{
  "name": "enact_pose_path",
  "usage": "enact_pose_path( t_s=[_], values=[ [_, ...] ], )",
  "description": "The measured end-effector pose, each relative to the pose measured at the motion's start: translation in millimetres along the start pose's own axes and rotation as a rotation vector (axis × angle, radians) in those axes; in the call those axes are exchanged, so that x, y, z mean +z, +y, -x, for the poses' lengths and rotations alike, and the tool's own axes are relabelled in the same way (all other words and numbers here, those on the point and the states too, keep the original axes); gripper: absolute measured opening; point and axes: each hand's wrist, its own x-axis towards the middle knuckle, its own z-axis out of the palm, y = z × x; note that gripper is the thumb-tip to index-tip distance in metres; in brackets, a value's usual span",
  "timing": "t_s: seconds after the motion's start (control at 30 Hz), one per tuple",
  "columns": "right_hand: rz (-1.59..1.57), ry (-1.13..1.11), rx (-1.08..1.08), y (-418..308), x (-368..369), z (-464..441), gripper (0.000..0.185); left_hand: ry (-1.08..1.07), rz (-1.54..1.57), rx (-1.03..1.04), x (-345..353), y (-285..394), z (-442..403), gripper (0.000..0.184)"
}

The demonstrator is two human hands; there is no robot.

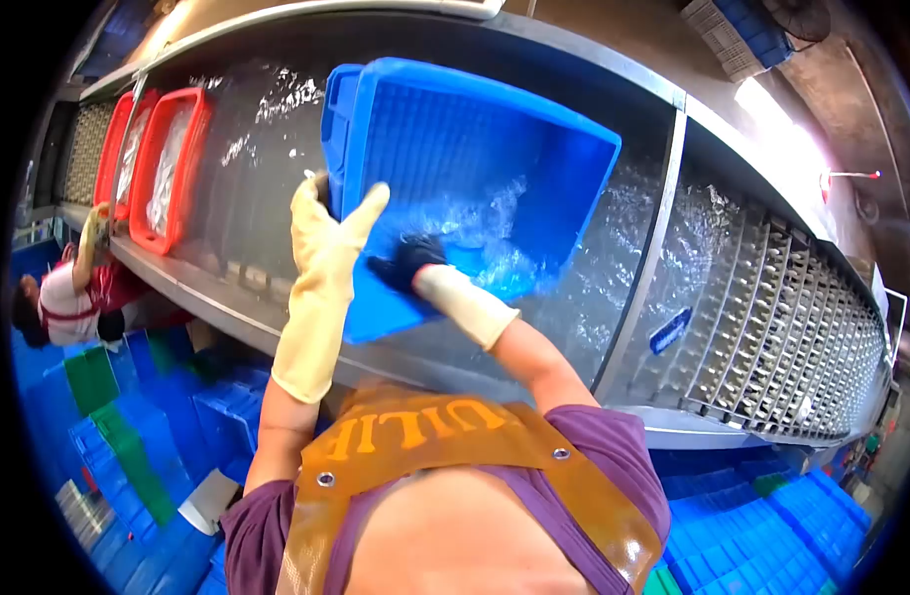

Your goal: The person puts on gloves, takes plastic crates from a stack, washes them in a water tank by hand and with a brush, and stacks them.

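A large blue plastic bin (455,119) lies tilted in the water of a metal trough, its open side facing me. My left hand (326,228), in a long cream rubber glove, grips the bin's near-left edge, with the thumb inside and the fingers around the outside. Inside the bin, my right hand (412,262) is low by the near wall, in a dark glove with a pale cuff. Motion blurs its fingers, and whether it holds something cannot be made out. Water splashes across the bin's inside beside it.
Red crates (168,169) with clear plastic inside stand at the trough's left. A blue brush (670,331) lies right of the metal divider, near a studded conveyor (782,327). Another person (73,293) works at far left. Stacked blue bins (128,436) surround me.
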Motion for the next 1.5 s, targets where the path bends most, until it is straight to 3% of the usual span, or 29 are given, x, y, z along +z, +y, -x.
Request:
enact_pose_path(
  t_s=[0.1, 0.13, 0.17, 0.2, 0.23, 0.3, 0.33, 0.37, 0.43, 0.5, 0.53, 0.57, 0.6, 0.7, 0.77, 0.87, 0.9, 0.93, 0.97, 1.1, 1.17, 1.2, 1.23, 1.3, 1.37, 1.4, 1.43, 1.47, 1.5],
  values=[
    [-0.377, 0.086, -0.239, -65.3, 3.3, 35.1, 0.06, 0.011, -0.052, 0.076, -15.5, -11.0, -0.5, 0.068],
    [-0.228, -0.111, -0.593, -58.3, -7.8, 71.8, 0.049, -0.01, 0.021, 0.013, -36.4, -14.0, 2.3, 0.067],
    [-0.224, 0.448, -0.928, -30.5, 19.4, 91.5, 0.05, -0.053, 0.106, -0.033, -45.3, -14.8, -6.7, 0.067],
    [-0.161, 0.417, -0.88, -2.2, 12.1, 107.4, 0.053, -0.111, 0.17, -0.057, -57.7, -19.8, -16.3, 0.065],
    [-0.125, 0.208, -0.608, 29.5, 5.6, 109.8, 0.05, -0.174, 0.066, -0.07, -69.9, -18.4, -24.2, 0.062],
    [0.021, 0.404, -0.358, 144.1, 31.8, 92.6, 0.033, -0.367, 0.451, -0.271, -95.3, -31.3, -47.1, 0.053],
    [0.191, 0.298, -0.131, 164.3, 15.8, 105.2, 0.028, -0.407, 0.412, -0.319, -106.9, -54.4, -67.8, 0.051],
    [0.248, 0.579, -0.372, 192.8, 28.1, 108.2, 0.028, -0.396, 0.423, -0.307, -109.1, -71.4, -60.8, 0.051],
    [0.213, 0.578, -0.24, 185.8, 45.5, 113.8, 0.042, -0.144, -0.128, 0.047, -116.0, -91.5, -48.1, 0.067],
    [0.123, 0.424, -0.05, 178.8, 77.4, 92.9, 0.034, 0.14, -0.496, 0.309, -128.0, -83.2, -6.4, 0.083],
    [0.185, 0.423, -0.002, 136.8, 72.7, 103.7, 0.03, 0.309, -0.502, 0.284, -125.3, -86.8, 17.1, 0.09],
    [0.158, 0.194, 0.115, 81.1, 55.1, 111.0, 0.033, 0.407, -0.346, 0.092, -115.5, -87.5, 41.3, 0.095],
    [0.121, 0.257, 0.074, 54.6, 63.6, 110.4, 0.036, 0.299, -0.153, -0.234, -105.8, -83.6, 62.7, 0.101],
    [0.148, 0.152, -0.173, 0.6, 36.9, 119.4, 0.044, -0.016, -0.283, -0.339, -56.5, -129.0, 82.6, 0.118],
    [0.124, -0.014, -0.867, 32.8, 1.6, 116.1, 0.046, 0.018, -0.216, -0.301, -48.8, -171.7, 55.9, 0.118],
    [0.582, -0.056, -0.487, 98.0, -62.2, 90.0, 0.032, -0.113, -0.148, -0.104, -60.8, -170.0, 23.0, 0.114],
    [0.562, -0.184, -0.114, 114.0, -75.7, 83.1, 0.03, -0.147, -0.189, 0.015, -64.4, -169.2, 15.3, 0.112],
    [0.103, -0.129, -0.08, 188.1, -43.7, 43.0, 0.039, -0.088, -0.411, 0.192, -74.4, -166.3, 0.5, 0.109],
    [0.199, 0.012, -0.092, 193.5, -33.8, 34.8, 0.041, -0.059, -0.614, 0.271, -81.6, -172.3, -13.8, 0.105],
    [0.231, 0.398, -0.055, 110.8, 60.1, 63.0, 0.048, 0.395, -0.227, -0.019, -119.4, -152.5, 31.0, 0.101],
    [0.192, 0.366, -0.065, 46.0, 95.5, 68.6, 0.053, 0.466, 0.012, -0.463, -121.8, -143.0, 58.4, 0.1],
    [0.145, 0.157, 0.088, -11.7, 86.3, 80.8, 0.058, 0.427, 0.271, -0.62, -121.9, -145.7, 67.4, 0.101],
    [0.063, 0.163, 0.004, -36.3, 96.0, 80.2, 0.058, 0.382, 0.343, -0.687, -118.4, -145.2, 71.6, 0.102],
    [0.201, -0.021, -0.064, -85.8, 77.3, 85.6, 0.055, 0.32, 0.404, -0.933, -106.8, -155.6, 57.0, 0.064],
    [0.309, -0.09, -0.432, -54.3, 53.0, 50.1, 0.046, 0.245, 0.829, -0.806, -84.5, -256.7, 26.7, 0.041],
    [0.054, 0.036, -0.534, -15.3, 37.5, 34.8, 0.038, 0.25, 0.844, -0.797, -92.5, -240.6, 20.2, 0.041],
    [0.026, 0.202, -0.562, 15.1, 13.5, 17.4, 0.036, 0.251, 0.599, -0.729, -107.5, -209.5, 13.6, 0.039],
    [-0.084, 0.184, -0.386, 65.6, -6.1, -9.7, 0.038, 0.247, 0.354, -0.657, -115.8, -191.5, 5.9, 0.038],
    [0.467, 0.267, -0.333, 79.3, -49.4, -5.9, 0.042, 0.235, 0.371, -0.651, -113.4, -191.7, 0.7, 0.038]
  ],
)
